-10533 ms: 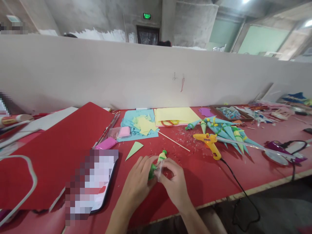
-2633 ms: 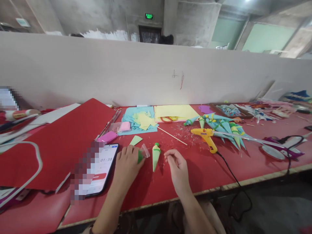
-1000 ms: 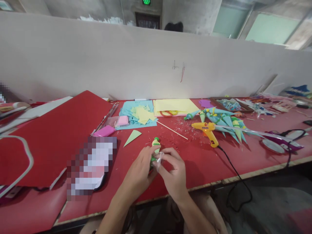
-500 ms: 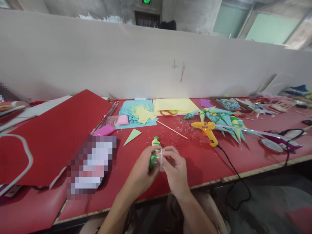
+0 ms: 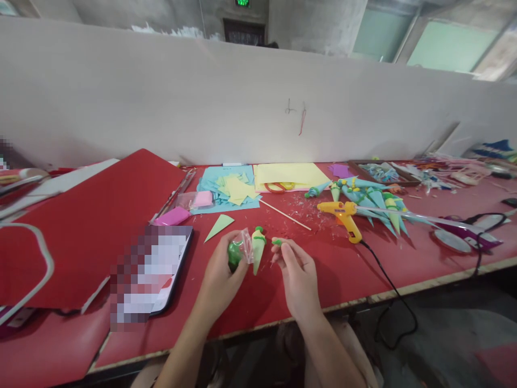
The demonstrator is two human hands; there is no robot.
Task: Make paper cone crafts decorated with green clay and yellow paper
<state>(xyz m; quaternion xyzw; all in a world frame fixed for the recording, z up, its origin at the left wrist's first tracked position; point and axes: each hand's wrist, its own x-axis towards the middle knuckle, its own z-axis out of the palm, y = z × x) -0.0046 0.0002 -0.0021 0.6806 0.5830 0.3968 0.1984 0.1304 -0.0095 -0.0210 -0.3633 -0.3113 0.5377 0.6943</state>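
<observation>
In my left hand (image 5: 220, 272) is a small clear plastic bag (image 5: 239, 251) of green modelling clay, its open end facing right. My right hand (image 5: 299, 275) pinches a little piece of green clay (image 5: 277, 242) between thumb and fingers. On the red table between the hands lies a pale green paper cone (image 5: 258, 256), its point toward me, with yellow and green clay on its wide end. A flat pale green paper wedge (image 5: 219, 227) rests just beyond my left hand.
A yellow glue gun (image 5: 343, 218) with a trailing black cord lies right of my hands, before a pile of blue paper cones (image 5: 374, 199). A phone (image 5: 161, 269) lies left. A thin wooden stick (image 5: 285, 214) and a stack of yellow paper (image 5: 291, 173) are farther back.
My hands have moved apart, the left one leftward with the bag. A bit of green clay now shows in my right fingers, and the cone between them is uncovered.
</observation>
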